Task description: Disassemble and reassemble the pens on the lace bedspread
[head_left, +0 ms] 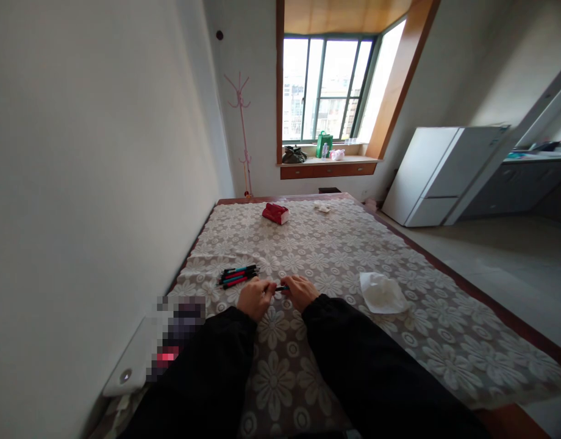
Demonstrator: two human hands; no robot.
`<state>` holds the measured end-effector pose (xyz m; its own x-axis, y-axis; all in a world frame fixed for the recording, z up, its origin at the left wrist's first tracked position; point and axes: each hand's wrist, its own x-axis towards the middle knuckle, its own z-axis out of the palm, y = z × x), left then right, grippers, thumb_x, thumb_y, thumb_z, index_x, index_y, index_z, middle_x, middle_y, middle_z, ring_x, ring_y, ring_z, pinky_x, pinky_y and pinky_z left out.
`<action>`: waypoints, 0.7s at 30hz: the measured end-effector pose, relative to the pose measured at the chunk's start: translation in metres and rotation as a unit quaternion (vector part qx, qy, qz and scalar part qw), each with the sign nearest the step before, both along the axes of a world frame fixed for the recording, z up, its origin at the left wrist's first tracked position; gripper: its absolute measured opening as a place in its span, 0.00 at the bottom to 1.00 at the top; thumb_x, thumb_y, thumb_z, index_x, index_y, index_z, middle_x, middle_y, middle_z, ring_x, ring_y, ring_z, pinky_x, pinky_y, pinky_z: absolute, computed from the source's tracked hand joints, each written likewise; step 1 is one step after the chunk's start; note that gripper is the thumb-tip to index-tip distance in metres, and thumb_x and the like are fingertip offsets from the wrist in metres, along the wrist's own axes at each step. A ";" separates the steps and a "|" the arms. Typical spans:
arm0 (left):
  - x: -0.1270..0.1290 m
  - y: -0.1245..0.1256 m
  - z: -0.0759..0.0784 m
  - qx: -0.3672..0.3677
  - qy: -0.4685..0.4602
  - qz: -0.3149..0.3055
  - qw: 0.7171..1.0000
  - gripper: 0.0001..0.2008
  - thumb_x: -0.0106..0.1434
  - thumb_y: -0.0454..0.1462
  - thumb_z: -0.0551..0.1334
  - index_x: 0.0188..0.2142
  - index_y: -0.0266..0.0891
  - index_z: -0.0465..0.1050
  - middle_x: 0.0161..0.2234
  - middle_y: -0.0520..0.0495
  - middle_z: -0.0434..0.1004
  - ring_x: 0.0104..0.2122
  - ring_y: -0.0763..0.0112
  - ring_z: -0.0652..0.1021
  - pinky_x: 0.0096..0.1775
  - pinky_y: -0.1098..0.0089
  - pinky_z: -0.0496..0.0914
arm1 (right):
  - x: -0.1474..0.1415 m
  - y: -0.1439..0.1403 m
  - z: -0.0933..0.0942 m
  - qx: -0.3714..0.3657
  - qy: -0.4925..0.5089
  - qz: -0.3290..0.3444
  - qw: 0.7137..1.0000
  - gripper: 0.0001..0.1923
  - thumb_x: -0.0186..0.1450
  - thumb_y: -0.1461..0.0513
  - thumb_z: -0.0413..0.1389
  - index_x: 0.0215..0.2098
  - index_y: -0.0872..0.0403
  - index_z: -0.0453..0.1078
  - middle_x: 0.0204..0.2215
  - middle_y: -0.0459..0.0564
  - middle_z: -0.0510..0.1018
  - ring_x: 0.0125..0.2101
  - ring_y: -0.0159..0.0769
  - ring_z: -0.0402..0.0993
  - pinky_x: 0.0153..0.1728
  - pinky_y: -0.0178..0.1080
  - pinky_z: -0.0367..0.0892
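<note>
Over the flower-patterned tablecloth (274,381), both hands grip a slim dark pen (280,288) with a bit of teal on it. My left hand (255,298) is closed on one end, its fingertips pinched together. My right hand (300,292) is closed round the other end, and the fingers of both hands hide much of the pen. A small pile of pens (237,277) in black, teal and red lies just beyond my left hand. To the right of my right hand rests a crumpled white sheet (383,294), thin like plastic or paper.
A red packet (275,213) and a small whitish item (322,208) lie at the table's far end. At the left by the wall is a white object (133,360) beside a blurred-out patch. Beyond are a pink coat stand (242,122) and a white fridge (438,174).
</note>
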<state>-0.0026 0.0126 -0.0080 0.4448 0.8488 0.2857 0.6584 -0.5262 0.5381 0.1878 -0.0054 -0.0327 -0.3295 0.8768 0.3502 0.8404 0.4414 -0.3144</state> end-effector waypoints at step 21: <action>-0.001 0.000 0.003 0.000 0.002 0.007 1.000 0.20 0.68 0.43 0.50 0.24 0.41 0.72 0.23 0.48 0.71 0.31 0.68 0.73 0.34 0.70 0.62 | 0.001 0.000 -0.001 0.034 0.015 0.016 0.999 0.04 0.65 0.63 0.54 0.39 0.54 0.68 0.31 0.49 0.77 0.35 0.37 0.71 0.39 0.36 0.63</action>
